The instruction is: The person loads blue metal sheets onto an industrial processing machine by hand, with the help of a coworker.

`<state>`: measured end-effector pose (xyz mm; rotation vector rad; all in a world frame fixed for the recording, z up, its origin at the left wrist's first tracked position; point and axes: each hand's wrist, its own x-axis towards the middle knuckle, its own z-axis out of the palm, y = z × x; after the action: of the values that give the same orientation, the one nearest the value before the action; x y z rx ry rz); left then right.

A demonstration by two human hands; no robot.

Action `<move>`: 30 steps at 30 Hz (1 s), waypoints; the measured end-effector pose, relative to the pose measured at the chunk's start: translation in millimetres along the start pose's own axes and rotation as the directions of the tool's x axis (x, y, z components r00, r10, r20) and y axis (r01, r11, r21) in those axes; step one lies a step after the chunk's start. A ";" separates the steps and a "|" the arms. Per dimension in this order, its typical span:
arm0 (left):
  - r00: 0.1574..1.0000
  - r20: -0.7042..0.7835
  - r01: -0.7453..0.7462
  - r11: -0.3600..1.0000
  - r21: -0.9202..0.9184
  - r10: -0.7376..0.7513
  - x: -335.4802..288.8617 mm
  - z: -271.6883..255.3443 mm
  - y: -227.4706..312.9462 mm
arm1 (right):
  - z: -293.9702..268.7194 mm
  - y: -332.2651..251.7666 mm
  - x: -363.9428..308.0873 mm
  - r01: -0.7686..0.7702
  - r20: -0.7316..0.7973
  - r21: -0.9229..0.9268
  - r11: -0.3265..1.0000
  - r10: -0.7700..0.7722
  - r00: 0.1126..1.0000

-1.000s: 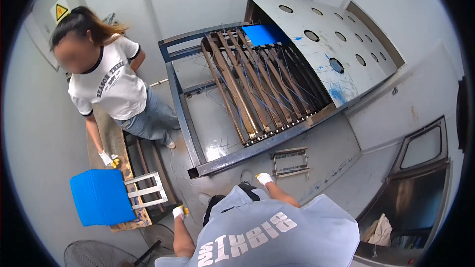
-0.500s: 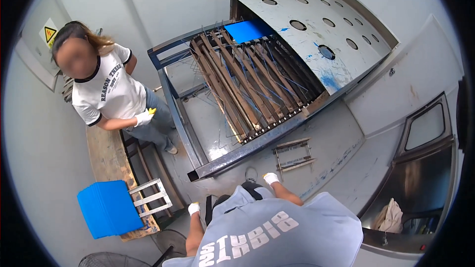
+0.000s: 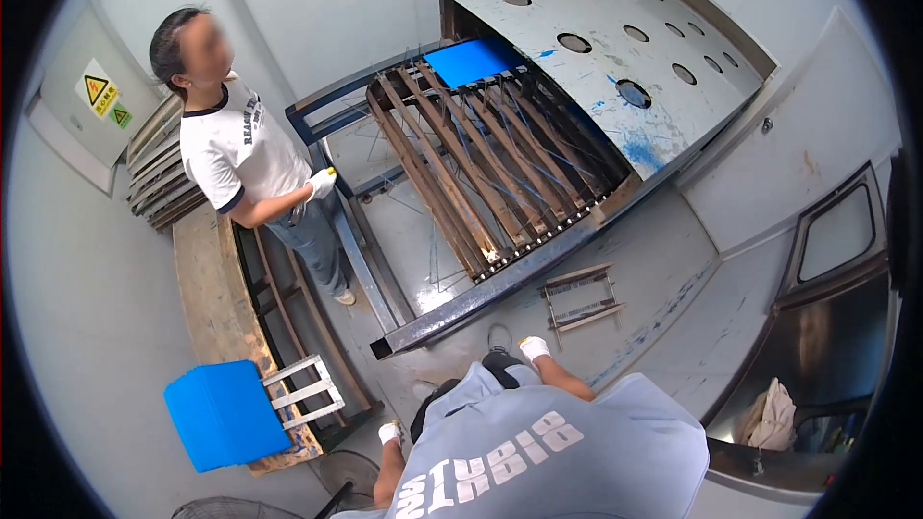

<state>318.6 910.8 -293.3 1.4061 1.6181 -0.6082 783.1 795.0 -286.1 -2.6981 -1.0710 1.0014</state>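
My left hand (image 3: 389,432), in a white glove, hangs low beside my body. The nearest thing to it is the fan by the bench end; no object shows in it. My right hand (image 3: 534,348), gloved white with yellow at the fingertips, hangs by my other side, short of a small metal rack (image 3: 583,300) on the floor. Both hands are too small to make out the fingers. Ahead stands a dark blue metal frame (image 3: 461,306) carrying slanted brown bars (image 3: 452,163) with thin wires. A blue sheet (image 3: 471,62) lies at its far side by the hood's opening.
A co-worker (image 3: 231,149) stands left of the frame. Blue sheets (image 3: 221,413) and a pale slatted rack (image 3: 306,392) lie on the bench (image 3: 207,279). A fan (image 3: 348,473) stands below. The perforated grey hood (image 3: 615,58) covers the frame's far right; a door (image 3: 827,240) is at right.
The co-worker has turned from facing me toward the frame, one gloved hand now raised near it. My left hand has shifted slightly right and down, and my left shoe has come into view.
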 end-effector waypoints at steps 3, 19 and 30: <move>0.964 -0.255 -0.217 0.321 -0.922 -0.080 -3.9 -30.9 46.7 | -2.4 8.2 8.7 -0.079 -0.049 0.089 0.993 0.083 0.995; 0.681 -0.443 -0.673 0.260 -0.693 0.583 -186.0 -190.3 498.5 | -34.9 118.3 28.4 -0.362 -0.131 0.403 0.841 0.444 0.887; 0.586 0.095 -0.465 0.430 -0.774 0.805 -94.3 -47.1 858.8 | -20.3 230.3 -34.4 -0.420 -0.073 0.627 0.656 0.586 0.807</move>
<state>1121.2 1104.9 -35.1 1.0615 0.6297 0.1668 912.1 602.8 -317.9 -2.4986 0.0985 0.7883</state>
